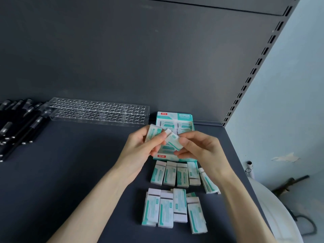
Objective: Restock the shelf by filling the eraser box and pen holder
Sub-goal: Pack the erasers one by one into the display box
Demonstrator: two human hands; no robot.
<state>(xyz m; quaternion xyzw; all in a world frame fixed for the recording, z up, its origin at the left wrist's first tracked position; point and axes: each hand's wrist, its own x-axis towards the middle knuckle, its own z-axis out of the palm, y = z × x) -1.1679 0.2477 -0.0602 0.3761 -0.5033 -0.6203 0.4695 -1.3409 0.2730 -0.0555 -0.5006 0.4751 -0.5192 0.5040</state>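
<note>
Two bare hands are seen raised above a dark grey shelf (78, 163), just in front of the eraser box (182, 117). A small stack of erasers (152, 133) is gripped by the left hand (140, 148), its fingers (157, 140) curled round the sleeves. How many erasers are in the stack cannot be told, since most of it is covered by the palm. A single eraser (172, 139) is pinched at its end by the right hand (198, 149), with the thumb and fingers (185, 142) clamped on it; it is tilted and touches the stack.

The eraser box is set near the shelf's back right corner with its lid folded up. Its middle is hidden behind both hands, so how full it is cannot be judged; a few packed erasers are visible at the far end and a red label at the near edge.

Loose erasers (175, 174) are laid in two rough rows on the shelf nearer the person, some overlapping. The print on their sleeves is too small to read.

A clear pen holder (98, 111), drilled with rows of holes, is placed against the back panel (122, 58) to the left of the box. Black pens (19, 125) are heaped beside its left end and are cut off by the frame edge.

At the lower right, a white rounded object (273, 216) is partly out of view and cannot be identified.
</note>
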